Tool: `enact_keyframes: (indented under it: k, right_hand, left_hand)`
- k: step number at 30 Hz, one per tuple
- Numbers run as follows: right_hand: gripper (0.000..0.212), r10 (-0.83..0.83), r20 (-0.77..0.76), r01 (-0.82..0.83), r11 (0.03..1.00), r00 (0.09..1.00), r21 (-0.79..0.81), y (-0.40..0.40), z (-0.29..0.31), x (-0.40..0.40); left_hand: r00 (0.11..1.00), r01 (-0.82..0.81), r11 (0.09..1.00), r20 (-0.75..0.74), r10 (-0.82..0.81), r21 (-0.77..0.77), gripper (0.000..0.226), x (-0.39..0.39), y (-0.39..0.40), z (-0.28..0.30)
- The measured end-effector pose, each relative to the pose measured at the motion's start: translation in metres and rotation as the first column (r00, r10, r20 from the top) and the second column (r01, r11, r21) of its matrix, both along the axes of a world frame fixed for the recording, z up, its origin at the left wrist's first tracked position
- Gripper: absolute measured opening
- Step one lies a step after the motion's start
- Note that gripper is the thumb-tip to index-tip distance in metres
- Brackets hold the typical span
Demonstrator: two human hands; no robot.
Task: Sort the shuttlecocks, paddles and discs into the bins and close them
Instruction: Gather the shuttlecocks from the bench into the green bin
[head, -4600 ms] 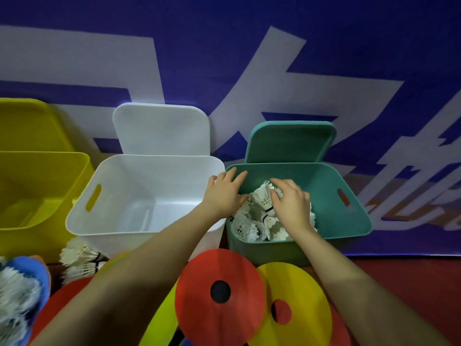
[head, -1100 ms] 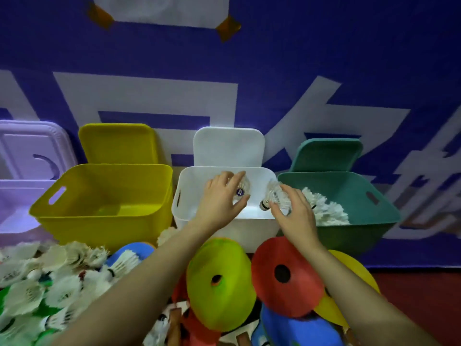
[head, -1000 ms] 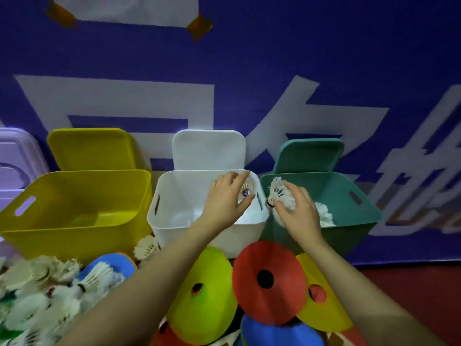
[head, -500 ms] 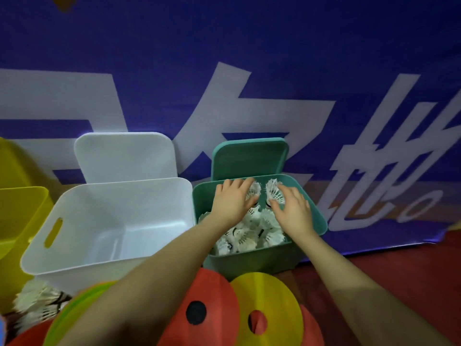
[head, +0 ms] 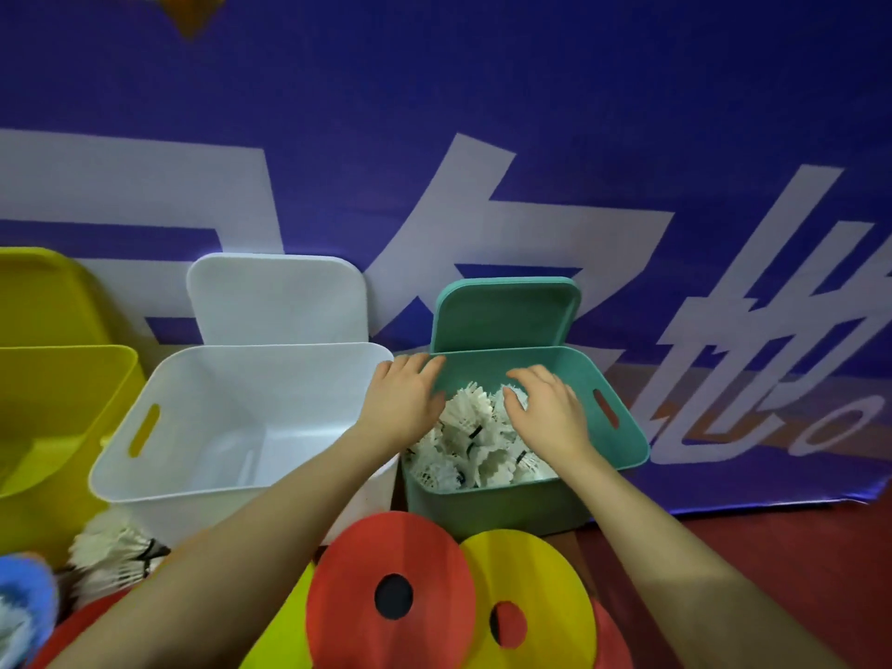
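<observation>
White shuttlecocks (head: pixel 475 444) are heaped in the teal bin (head: pixel 622 439), whose lid (head: pixel 504 313) is propped upright behind. The left hand (head: pixel 403 403) and right hand (head: pixel 548 412) are spread over them, gripping nothing. Large white characters (unreadable) are printed on the blue banner (head: pixel 482 113).

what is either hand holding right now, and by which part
Nothing. The left hand and right hand hover open over the white feathered shuttlecocks in the teal plastic bin.
</observation>
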State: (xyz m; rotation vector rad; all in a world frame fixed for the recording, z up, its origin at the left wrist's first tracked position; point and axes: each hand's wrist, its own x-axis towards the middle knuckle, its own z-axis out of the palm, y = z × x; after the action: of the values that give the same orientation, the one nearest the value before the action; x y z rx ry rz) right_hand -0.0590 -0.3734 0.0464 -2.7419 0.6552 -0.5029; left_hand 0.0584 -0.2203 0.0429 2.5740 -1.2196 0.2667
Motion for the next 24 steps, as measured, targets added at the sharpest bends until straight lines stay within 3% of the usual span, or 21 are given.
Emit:
enact_keyframes:
  k: [6, 12, 19, 24]
  right_hand:
    - [0.034, 0.110, 0.098, -0.109, 0.994, 0.989, -0.015, 0.072, 0.021, 0.021]
    - [0.034, 0.205, 0.098, -0.200, 0.978, 0.974, -0.061, 0.162, 0.022, 0.038]
    - [0.039, 0.318, 0.171, -0.326, 0.945, 0.932, 0.019, 0.293, 0.011, 0.067]
    - [0.041, 0.385, 0.096, -0.392, 0.918, 0.918, 0.058, 0.378, -0.012, 0.089]
  left_hand:
    - [0.997, -0.076, 0.996, 0.010, 0.076, -0.050, 0.045, 0.009, 0.077, 0.018]
    - [0.990, -0.141, 0.982, 0.002, 0.142, -0.122, 0.045, 0.016, 0.185, 0.026]
    - [0.977, -0.213, 0.974, -0.022, 0.212, -0.081, 0.049, 0.035, 0.333, 0.016]
    - [0.968, -0.249, 0.968, -0.047, 0.247, -0.037, 0.044, 0.046, 0.421, -0.003]
